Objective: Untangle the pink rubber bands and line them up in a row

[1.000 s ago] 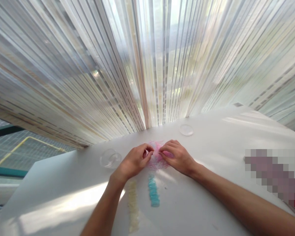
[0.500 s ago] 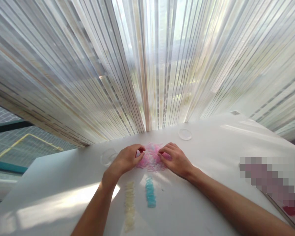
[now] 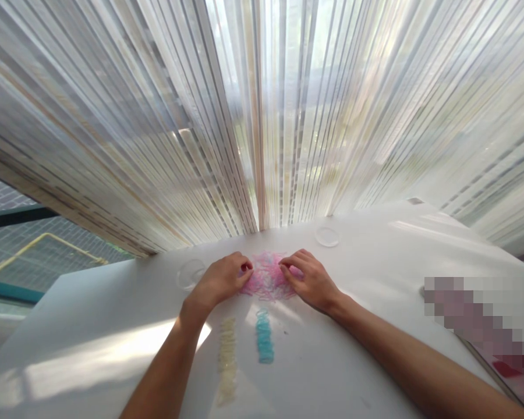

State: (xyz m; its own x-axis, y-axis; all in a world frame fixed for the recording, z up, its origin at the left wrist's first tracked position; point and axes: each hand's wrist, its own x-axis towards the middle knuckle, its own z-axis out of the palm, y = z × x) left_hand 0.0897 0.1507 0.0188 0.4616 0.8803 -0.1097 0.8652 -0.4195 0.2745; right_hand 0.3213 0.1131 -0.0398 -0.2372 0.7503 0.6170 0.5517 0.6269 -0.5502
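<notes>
A loose pile of thin pink, white and pale blue bands, which look like small rubber bands (image 3: 268, 279), lies on the white table. My left hand (image 3: 227, 279) is at the pile's left edge, thumb and fingertips pinched together. At the right edge, my right hand (image 3: 308, 276) is also closed in a pinch. Whatever either pinch holds is too small to make out. Nearer to me lies a neat row of overlapping turquoise bands (image 3: 265, 340). To its left runs a longer row of pale yellow bands (image 3: 227, 364).
A clear round dish (image 3: 187, 273) stands left of my left hand, partly behind it. Another clear round piece (image 3: 327, 236) lies at the back. String curtains (image 3: 262, 116) hang along the table's (image 3: 353, 372) far edge. A flat object (image 3: 506, 369), partly pixelated, lies at right.
My left thumb and fingertips have come closer together. The right fingertips stay pinched at the pile. The view has shifted slightly; both band rows look unchanged.
</notes>
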